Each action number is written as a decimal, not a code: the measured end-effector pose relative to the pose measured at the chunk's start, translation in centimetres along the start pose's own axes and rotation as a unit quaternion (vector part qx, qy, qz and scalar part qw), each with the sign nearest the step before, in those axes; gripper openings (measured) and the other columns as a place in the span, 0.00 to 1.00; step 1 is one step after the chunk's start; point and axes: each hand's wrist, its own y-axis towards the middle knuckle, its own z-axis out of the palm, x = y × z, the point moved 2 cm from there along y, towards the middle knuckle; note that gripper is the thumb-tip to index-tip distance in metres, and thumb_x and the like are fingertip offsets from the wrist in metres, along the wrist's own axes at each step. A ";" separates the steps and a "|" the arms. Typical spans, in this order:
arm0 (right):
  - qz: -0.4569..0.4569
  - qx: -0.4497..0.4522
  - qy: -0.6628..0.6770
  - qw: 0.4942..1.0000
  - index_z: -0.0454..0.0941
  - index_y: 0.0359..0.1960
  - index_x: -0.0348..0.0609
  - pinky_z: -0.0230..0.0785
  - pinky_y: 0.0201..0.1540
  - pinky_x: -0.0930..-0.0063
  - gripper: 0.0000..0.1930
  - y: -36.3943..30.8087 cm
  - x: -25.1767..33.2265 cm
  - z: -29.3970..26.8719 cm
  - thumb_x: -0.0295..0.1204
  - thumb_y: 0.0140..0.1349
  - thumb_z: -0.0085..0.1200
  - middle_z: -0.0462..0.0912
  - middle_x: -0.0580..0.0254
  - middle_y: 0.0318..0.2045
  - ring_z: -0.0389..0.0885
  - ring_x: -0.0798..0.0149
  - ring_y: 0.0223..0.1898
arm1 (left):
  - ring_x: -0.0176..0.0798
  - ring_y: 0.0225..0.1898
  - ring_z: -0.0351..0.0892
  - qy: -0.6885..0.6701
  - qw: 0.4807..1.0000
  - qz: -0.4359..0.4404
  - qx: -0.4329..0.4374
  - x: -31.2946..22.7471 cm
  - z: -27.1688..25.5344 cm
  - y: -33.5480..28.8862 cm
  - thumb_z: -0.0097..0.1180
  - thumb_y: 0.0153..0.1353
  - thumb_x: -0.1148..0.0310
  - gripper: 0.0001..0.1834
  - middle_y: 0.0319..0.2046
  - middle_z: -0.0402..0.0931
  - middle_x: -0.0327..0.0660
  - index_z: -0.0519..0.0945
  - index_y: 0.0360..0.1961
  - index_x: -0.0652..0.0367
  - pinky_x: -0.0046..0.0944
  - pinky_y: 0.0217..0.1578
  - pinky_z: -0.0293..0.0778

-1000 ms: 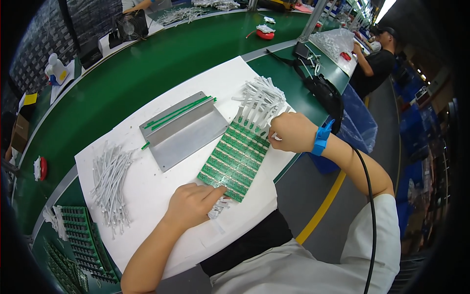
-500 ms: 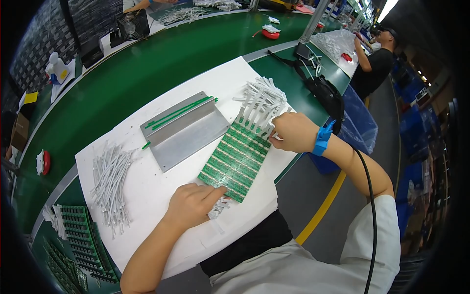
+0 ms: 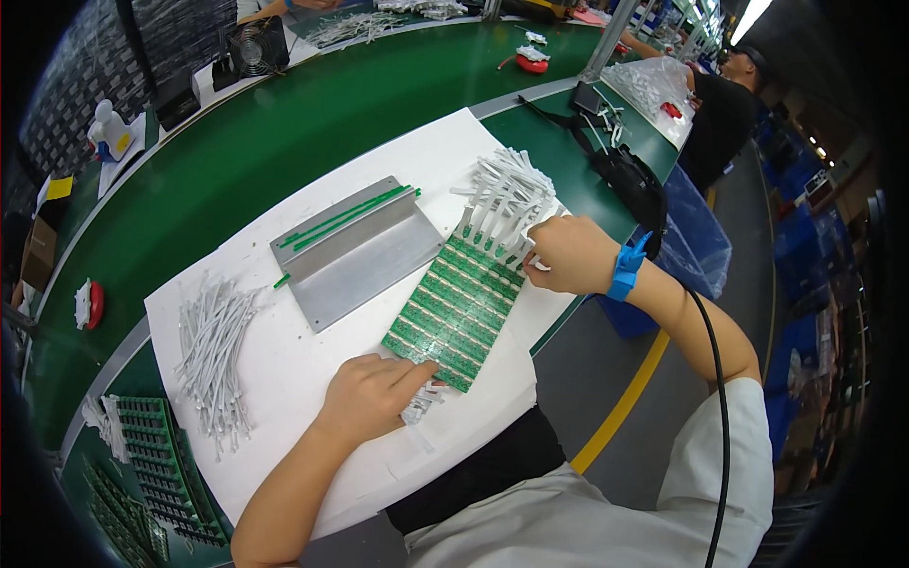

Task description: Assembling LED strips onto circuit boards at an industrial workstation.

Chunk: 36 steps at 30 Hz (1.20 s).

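Note:
A green circuit board panel (image 3: 456, 308), made of several rows of small boards, lies tilted on white paper (image 3: 312, 398). My left hand (image 3: 371, 396) is closed, with its index fingertip pressing the panel's near corner; its thumb is hidden. At the far right corner my right hand (image 3: 571, 254), wearing a blue wrist strap (image 3: 627, 269), pinches a white cable end against the panel's edge. Several white cables (image 3: 511, 189) run from the far edge into a heap behind it. Some white pieces (image 3: 419, 405) show under the near edge, beside my left hand.
An angled metal fixture (image 3: 365, 260) with green strips stands left of the panel. Farther left lies a bundle of white cables (image 3: 216, 355), with more circuit panels (image 3: 166, 454) below. A green conveyor (image 3: 379, 104) curves behind. A black bag (image 3: 625, 180) and a co-worker (image 3: 724, 114) are at right.
My hands and the panel have hardly moved. The red holders on the conveyor have shifted a little to the right. The co-worker has turned, with an arm stretched toward the conveyor.

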 end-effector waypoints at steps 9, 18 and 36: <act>0.003 0.004 -0.002 1.000 0.80 0.29 0.36 0.78 0.35 0.58 0.15 0.1 -0.2 0.1 0.38 0.55 0.63 0.85 0.51 0.27 0.85 0.48 0.31 | 0.36 0.24 0.79 -0.006 1.000 -0.001 0.002 0.2 0.2 0.0 0.69 0.46 0.70 0.18 0.24 0.77 0.33 0.82 0.40 0.55 0.36 0.24 0.70; 0.014 0.019 -0.008 1.000 0.80 0.29 0.36 0.78 0.36 0.59 0.14 0.1 0.0 0.2 0.37 0.55 0.62 0.86 0.51 0.27 0.86 0.49 0.32 | 0.36 0.24 0.78 -0.015 1.000 -0.004 -0.001 0.1 0.1 0.1 0.68 0.45 0.71 0.18 0.23 0.77 0.33 0.82 0.40 0.55 0.36 0.24 0.70; -0.006 -0.037 0.182 0.983 0.90 0.30 0.43 0.81 0.40 0.65 0.08 0.2 -2.2 1.8 0.33 0.53 0.63 0.88 0.54 0.29 0.87 0.53 0.30 | 0.40 0.21 0.77 -0.015 1.000 -0.014 -0.004 0.2 0.4 -0.1 0.69 0.46 0.67 0.17 0.24 0.78 0.35 0.82 0.40 0.54 0.38 0.24 0.71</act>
